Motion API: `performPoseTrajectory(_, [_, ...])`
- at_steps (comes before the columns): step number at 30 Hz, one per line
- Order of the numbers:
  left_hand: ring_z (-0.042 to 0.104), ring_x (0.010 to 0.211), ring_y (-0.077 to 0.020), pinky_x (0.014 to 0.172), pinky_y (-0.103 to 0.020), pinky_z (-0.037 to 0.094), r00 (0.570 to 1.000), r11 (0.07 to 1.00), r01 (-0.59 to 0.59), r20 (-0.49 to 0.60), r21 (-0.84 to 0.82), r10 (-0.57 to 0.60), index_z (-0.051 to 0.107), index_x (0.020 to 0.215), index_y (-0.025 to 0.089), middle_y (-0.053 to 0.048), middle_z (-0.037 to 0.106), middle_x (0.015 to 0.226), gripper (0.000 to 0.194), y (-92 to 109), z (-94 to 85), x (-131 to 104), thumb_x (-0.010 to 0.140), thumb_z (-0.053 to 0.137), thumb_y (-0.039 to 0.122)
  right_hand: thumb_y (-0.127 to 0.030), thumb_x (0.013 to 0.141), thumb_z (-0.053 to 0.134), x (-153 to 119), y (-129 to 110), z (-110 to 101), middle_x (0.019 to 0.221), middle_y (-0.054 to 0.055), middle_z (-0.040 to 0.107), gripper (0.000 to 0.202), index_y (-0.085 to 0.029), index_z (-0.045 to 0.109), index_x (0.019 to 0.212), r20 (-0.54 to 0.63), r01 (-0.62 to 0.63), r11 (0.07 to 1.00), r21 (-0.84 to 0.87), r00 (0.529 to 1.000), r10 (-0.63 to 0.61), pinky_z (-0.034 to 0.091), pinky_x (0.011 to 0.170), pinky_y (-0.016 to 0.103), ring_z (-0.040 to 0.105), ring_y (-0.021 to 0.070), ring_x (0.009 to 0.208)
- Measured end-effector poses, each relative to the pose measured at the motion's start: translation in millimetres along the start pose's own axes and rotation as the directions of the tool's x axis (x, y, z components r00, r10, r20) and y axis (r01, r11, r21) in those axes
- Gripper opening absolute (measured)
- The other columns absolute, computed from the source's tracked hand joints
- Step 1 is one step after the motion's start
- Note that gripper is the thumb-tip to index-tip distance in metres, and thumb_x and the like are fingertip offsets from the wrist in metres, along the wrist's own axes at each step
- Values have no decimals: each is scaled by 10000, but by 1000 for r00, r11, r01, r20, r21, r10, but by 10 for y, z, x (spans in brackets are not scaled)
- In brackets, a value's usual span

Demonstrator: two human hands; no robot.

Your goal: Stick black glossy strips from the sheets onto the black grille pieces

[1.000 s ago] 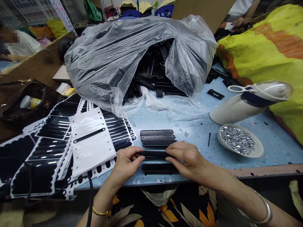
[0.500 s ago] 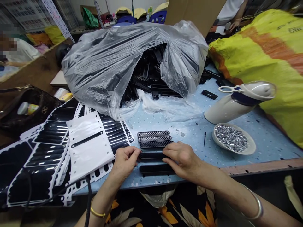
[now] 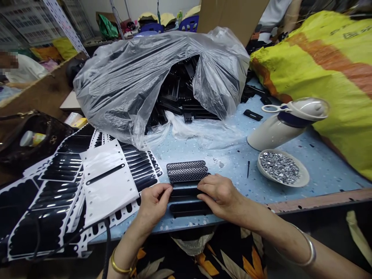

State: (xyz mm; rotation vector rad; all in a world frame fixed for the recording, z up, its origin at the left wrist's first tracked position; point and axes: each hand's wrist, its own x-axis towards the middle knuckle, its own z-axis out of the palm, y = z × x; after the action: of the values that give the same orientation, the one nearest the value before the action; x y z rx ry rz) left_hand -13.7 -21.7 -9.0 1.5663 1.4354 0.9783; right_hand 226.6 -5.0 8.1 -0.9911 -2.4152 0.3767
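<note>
A smooth, narrow black plastic strip [image 3: 186, 194] with rounded ends lies crosswise on the blue tabletop. My left hand [image 3: 155, 201] is closed, thumb and forefinger pinched at the strip's left end. At its right end, my right hand [image 3: 219, 195] is closed, fingertips and thumb on either edge. Whether a thin black sticker lies on the strip I cannot tell. Nearer the table's edge rests a second smooth black strip [image 3: 190, 209], partly under my right hand. Just beyond are several black strips with a mesh pattern [image 3: 187, 170], lined up side by side.
Sheets of black stickers [image 3: 112, 182] cover the left. A large plastic bag [image 3: 124, 81] of black parts stands behind. On the right are a bowl [image 3: 303, 176] of small shiny pieces, a white jug [image 3: 270, 130], a small black stick [image 3: 248, 169] and a yellow sack [image 3: 337, 85].
The view has shifted slightly, moving the things on the right a little leftward. Both hands keep their places at the strip's ends, with little visible movement.
</note>
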Motion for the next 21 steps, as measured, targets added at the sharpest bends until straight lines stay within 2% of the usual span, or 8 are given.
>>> performPoseTrajectory(4, [731,671,-187,603,-241,572,996,997,-83,-23,6,83,787,780,174,-58,801,789,226,12,0,-15,842,610,301,-124,873,646,10,17,-23,811,70,722,109,-168,738,835,15,-17,998,53,1000,17,526,670,308,664,189,724])
performPoseTrajectory(8, [748,677,-194,644,-252,591,996,997,-73,-45,-22,72,788,738,188,-55,808,787,188,-1,15,-4,812,640,276,-132,862,692,20,42,-53,825,67,742,74,-167,756,873,18,-33,991,126,999,31,548,669,286,683,183,738])
performPoseTrajectory(12, [742,650,-189,646,-259,597,997,997,-67,-43,-49,65,783,707,192,-49,805,765,184,-21,19,4,804,649,274,-202,911,676,-15,78,-44,842,63,757,109,-176,774,950,-16,-51,975,215,998,56,573,684,278,695,174,758])
performPoseTrajectory(16, [727,618,-177,620,-251,590,998,996,-63,-35,-60,61,780,698,192,-45,803,756,184,-28,15,7,801,650,272,-243,945,646,-76,92,-16,903,70,759,167,-198,778,1038,-9,-78,971,225,997,82,588,715,283,699,177,811])
performPoseTrajectory(21, [718,603,-170,589,-240,579,998,997,-60,-34,-54,58,782,701,192,-43,801,746,182,-26,10,8,800,654,276,-210,965,598,-126,73,-1,928,71,744,210,-205,770,1086,-17,-85,967,241,996,91,592,741,284,688,174,838])
